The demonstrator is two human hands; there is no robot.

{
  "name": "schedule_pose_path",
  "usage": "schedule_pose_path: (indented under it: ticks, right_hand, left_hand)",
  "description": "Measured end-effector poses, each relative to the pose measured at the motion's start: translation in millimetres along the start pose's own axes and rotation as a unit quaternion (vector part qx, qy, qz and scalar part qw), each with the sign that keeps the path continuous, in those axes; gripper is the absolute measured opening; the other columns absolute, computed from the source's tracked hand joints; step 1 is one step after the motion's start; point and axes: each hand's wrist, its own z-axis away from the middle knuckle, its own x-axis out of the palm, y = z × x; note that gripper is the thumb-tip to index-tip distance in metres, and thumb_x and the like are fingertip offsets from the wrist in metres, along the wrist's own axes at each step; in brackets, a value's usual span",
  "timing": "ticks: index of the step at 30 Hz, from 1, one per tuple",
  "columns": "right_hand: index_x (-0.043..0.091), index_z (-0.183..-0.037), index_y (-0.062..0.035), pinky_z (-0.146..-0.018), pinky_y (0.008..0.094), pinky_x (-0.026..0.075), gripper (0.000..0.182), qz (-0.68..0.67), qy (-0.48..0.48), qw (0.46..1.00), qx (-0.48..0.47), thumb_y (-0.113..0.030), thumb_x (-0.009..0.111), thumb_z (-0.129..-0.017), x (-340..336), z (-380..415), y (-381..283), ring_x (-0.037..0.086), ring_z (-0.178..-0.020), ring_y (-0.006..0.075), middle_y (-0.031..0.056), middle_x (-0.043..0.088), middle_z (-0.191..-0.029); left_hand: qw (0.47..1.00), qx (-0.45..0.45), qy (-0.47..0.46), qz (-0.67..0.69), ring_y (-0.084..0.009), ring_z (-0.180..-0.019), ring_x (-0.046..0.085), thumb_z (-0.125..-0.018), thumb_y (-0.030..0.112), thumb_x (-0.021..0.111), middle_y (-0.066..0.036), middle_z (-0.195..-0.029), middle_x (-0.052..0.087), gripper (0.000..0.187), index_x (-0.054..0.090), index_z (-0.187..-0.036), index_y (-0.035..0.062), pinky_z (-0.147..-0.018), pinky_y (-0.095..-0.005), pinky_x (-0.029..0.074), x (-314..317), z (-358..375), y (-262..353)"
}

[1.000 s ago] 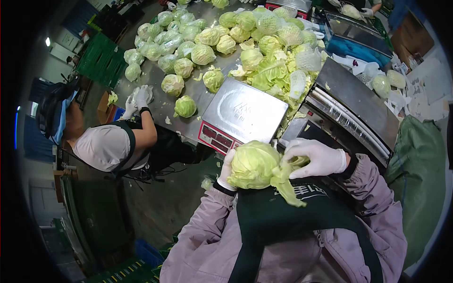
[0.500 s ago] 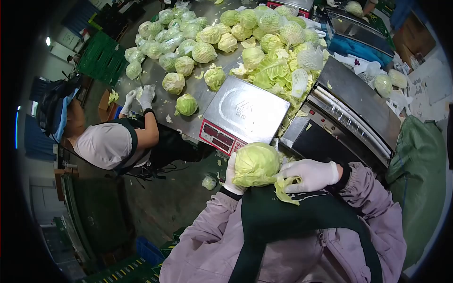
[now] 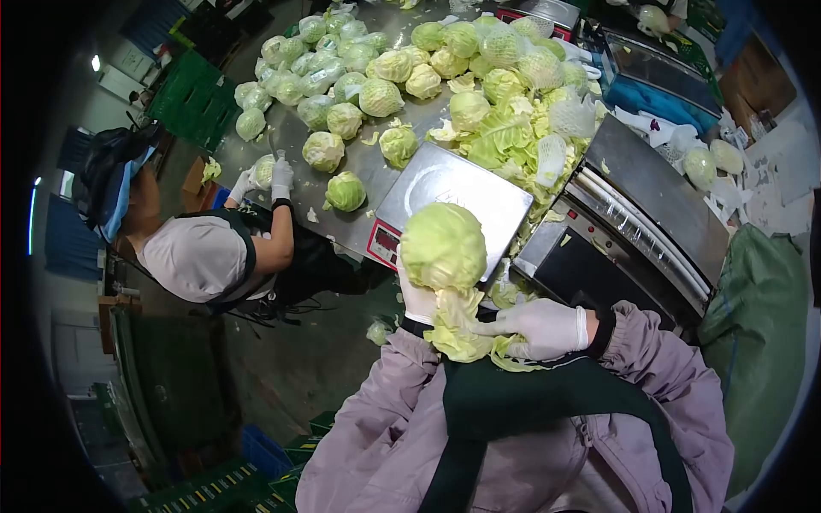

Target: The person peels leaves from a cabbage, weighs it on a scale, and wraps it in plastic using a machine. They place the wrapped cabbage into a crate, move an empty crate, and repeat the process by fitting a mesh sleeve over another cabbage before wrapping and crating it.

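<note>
A pale green cabbage is held up in front of me, stem end toward my body. My left hand, in a white glove, grips it from the left and below; part of that hand is hidden behind the cabbage. My gloved right hand is closed on loose cabbage leaves that hang below the stem. Just beyond the cabbage lies a weighing scale with a steel plate and red front, partly covered by the cabbage.
To the right of the scale stands a wrapping machine. A heap of trimmed leaves and netted cabbages cover the steel table's far part. A co-worker at the left handles another cabbage. A green sack hangs at the right.
My left hand has raised and turned the cabbage so its stem end faces me. My right hand has pulled outer leaves downward, away from the head. The co-worker's hands have shifted slightly.
</note>
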Motion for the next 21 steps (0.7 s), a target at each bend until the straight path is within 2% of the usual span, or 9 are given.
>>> schedule_pose_path:
  ticks: [1, 4, 8, 10, 12, 14, 18, 20, 21]
  right_hand:
    - [0.051, -0.134, -0.0175, -0.080, 0.0421, 0.047, 0.052, -0.027, 0.021, 0.999, -0.007, -0.019, 0.057, -0.083, -4, 2, -1, 0.058, -0.089, 0.0361, 0.0168, 0.059, -0.093]
    - [0.058, -0.128, -0.0143, -0.081, 0.0399, 0.047, 0.049, -0.076, 0.033, 0.995, -0.049, -0.011, 0.054, -0.080, -31, 4, 7, 0.058, -0.088, 0.0348, 0.0174, 0.061, -0.094]
    - [0.056, -0.129, -0.0088, -0.078, 0.0379, 0.047, 0.052, -0.170, 0.003, 0.980, -0.099, -0.004, 0.055, -0.078, -38, 2, 5, 0.058, -0.084, 0.0345, 0.0186, 0.062, -0.091]
    - [0.057, -0.128, -0.0082, -0.078, 0.0392, 0.047, 0.050, -0.151, 0.019, 0.982, -0.113, -0.004, 0.055, -0.078, -36, 3, 2, 0.058, -0.083, 0.0350, 0.0189, 0.062, -0.091]
    - [0.058, -0.126, -0.0081, -0.078, 0.0396, 0.047, 0.049, -0.133, 0.028, 0.986, -0.097, -0.004, 0.055, -0.078, -39, 4, -5, 0.058, -0.083, 0.0352, 0.0191, 0.061, -0.091]
    - [0.058, -0.126, -0.0078, -0.079, 0.0395, 0.047, 0.048, -0.121, 0.013, 0.989, -0.083, -0.004, 0.055, -0.078, -42, 2, -8, 0.058, -0.085, 0.0363, 0.0193, 0.062, -0.093]
    - [0.062, -0.121, -0.0060, -0.081, 0.0369, 0.048, 0.043, -0.193, 0.065, 0.973, -0.107, -0.004, 0.057, -0.079, -28, 4, 14, 0.061, -0.087, 0.0326, 0.0173, 0.065, -0.097]
    - [0.063, -0.119, -0.0036, -0.082, 0.0353, 0.048, 0.040, -0.216, 0.084, 0.966, -0.113, -0.004, 0.057, -0.079, -34, 9, 19, 0.063, -0.087, 0.0290, 0.0163, 0.066, -0.098]
    - [0.064, -0.116, -0.0008, -0.082, 0.0328, 0.048, 0.038, -0.327, 0.069, 0.938, -0.092, -0.002, 0.057, -0.079, -44, 14, 20, 0.063, -0.087, 0.0243, 0.0147, 0.067, -0.098]
  left_hand:
    - [0.993, -0.034, -0.020, 0.107, -0.0360, -0.125, 0.046, -0.089, 0.063, 0.039, -0.018, -0.140, 0.043, 0.075, 0.039, -0.140, 0.0075, -0.106, -0.0493, 0.038, -5, -3, -1]
    - [0.975, -0.057, -0.121, 0.178, -0.0352, -0.125, 0.046, -0.092, 0.060, 0.035, -0.017, -0.140, 0.043, 0.072, 0.038, -0.140, 0.0071, -0.106, -0.0488, 0.037, -15, -5, -6]
    - [0.980, -0.043, -0.052, 0.188, -0.0411, -0.125, 0.042, -0.089, 0.055, 0.049, -0.020, -0.139, 0.043, 0.070, 0.042, -0.138, 0.0062, -0.103, -0.0508, 0.040, -12, -7, -20]
    - [0.968, -0.051, -0.073, 0.235, -0.0402, -0.127, 0.041, -0.089, 0.051, 0.053, -0.019, -0.139, 0.042, 0.067, 0.042, -0.138, 0.0075, -0.104, -0.0488, 0.042, -24, -18, -28]
    - [0.897, -0.074, -0.133, 0.416, -0.0390, -0.128, 0.040, -0.089, 0.046, 0.058, -0.018, -0.139, 0.041, 0.064, 0.042, -0.138, 0.0095, -0.106, -0.0476, 0.042, 7, -8, -19]
    - [0.892, -0.072, -0.171, 0.413, -0.0371, -0.129, 0.039, -0.087, 0.043, 0.062, -0.017, -0.139, 0.041, 0.064, 0.042, -0.139, 0.0114, -0.107, -0.0467, 0.041, 5, -10, -17]
    - [0.900, -0.069, -0.119, 0.413, -0.0362, -0.132, 0.034, -0.089, 0.036, 0.061, -0.015, -0.140, 0.039, 0.060, 0.040, -0.139, 0.0093, -0.107, -0.0461, 0.041, 9, -7, -7]
    - [0.787, -0.163, -0.196, 0.562, -0.0349, -0.130, 0.035, -0.088, 0.030, 0.061, -0.015, -0.138, 0.037, 0.057, 0.041, -0.137, 0.0073, -0.106, -0.0463, 0.042, 18, -11, 2]
    - [0.838, -0.048, -0.199, 0.506, -0.0334, -0.129, 0.038, -0.094, 0.032, 0.050, -0.016, -0.136, 0.044, 0.050, 0.043, -0.136, 0.0051, -0.107, -0.0423, 0.040, 24, 1, -2]
